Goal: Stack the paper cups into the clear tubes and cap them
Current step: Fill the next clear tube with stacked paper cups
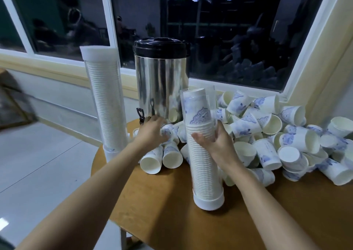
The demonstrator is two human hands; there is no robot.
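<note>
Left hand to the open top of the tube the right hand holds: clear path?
Probably yes. The tube is uncapped with nothing above it; the left hand is close beside it at a loose cup, and the urn stands behind, not between.

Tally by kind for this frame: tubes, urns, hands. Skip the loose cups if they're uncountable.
Clear tubes: 2
Steel urn: 1
Hands: 2 (left hand, right hand)
Loose cups: piled, too many to count
Total counted: 5
</note>
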